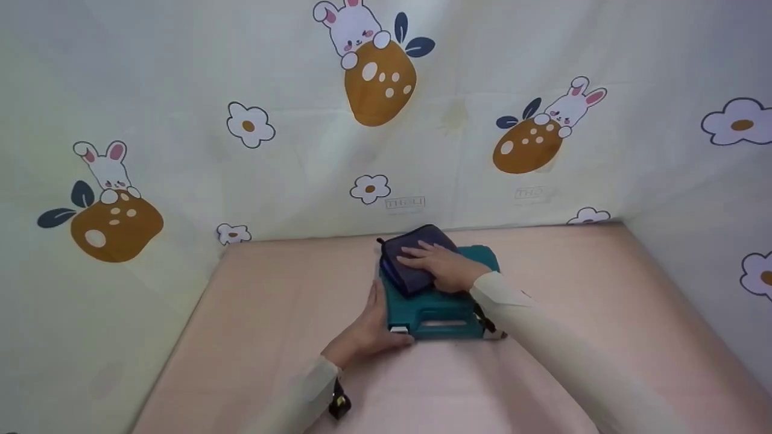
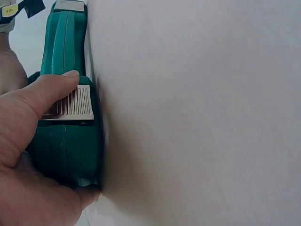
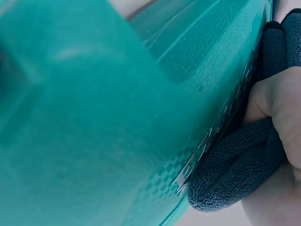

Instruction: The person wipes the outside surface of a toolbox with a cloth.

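Observation:
A teal plastic carry case [image 1: 401, 308] with a handle lies flat, its handle side toward me. My left hand [image 1: 371, 328] grips its near left corner. In the left wrist view, the left thumb [image 2: 51, 92] rests over a silver latch [image 2: 82, 104], with the other fingers at the case's side. A folded dark blue-grey cloth [image 1: 401, 247] lies on top of the case. My right hand [image 1: 449, 268] presses on this cloth with its fingers straight and spread. The right wrist view shows the cloth's fuzzy folds [image 3: 225, 169] against the case lid, beside raised lettering.
The case stands on a pale pink tabletop [image 1: 283, 301], near its back edge. Behind and at both sides hangs a light curtain [image 1: 289, 169] printed with rabbits and flowers. A black strap [image 1: 339, 405] dangles at the left wrist.

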Available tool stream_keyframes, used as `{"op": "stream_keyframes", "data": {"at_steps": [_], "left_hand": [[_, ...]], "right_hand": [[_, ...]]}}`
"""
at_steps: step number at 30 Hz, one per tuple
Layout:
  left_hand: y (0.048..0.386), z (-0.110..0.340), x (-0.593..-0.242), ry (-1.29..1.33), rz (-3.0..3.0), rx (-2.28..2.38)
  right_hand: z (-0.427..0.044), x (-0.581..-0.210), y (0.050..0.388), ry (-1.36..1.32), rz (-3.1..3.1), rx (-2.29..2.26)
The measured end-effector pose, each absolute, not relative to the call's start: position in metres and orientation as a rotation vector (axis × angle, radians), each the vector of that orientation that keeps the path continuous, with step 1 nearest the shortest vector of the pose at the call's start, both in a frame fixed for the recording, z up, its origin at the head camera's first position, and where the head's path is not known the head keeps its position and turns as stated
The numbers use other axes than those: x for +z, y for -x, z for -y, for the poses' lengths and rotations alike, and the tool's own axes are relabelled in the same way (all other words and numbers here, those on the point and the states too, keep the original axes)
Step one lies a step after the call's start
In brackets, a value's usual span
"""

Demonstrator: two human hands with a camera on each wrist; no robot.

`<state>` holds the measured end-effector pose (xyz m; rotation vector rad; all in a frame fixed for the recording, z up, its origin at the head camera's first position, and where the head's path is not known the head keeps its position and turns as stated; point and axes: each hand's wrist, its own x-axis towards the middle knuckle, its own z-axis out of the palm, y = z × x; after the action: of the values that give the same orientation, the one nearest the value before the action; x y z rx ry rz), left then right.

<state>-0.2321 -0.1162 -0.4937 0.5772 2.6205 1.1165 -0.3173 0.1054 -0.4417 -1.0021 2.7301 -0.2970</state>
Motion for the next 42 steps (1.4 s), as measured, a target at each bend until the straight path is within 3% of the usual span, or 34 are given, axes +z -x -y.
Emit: {"op": "stream_keyframes", "data": {"at_steps": [42], "left_hand": [[0.2329,0.1161,-0.4951,-0.544,-2.614,1.123]], "right_hand": [[-0.1054,-0.4431,0.3161,0.955,-2.715,-0.363]]}}
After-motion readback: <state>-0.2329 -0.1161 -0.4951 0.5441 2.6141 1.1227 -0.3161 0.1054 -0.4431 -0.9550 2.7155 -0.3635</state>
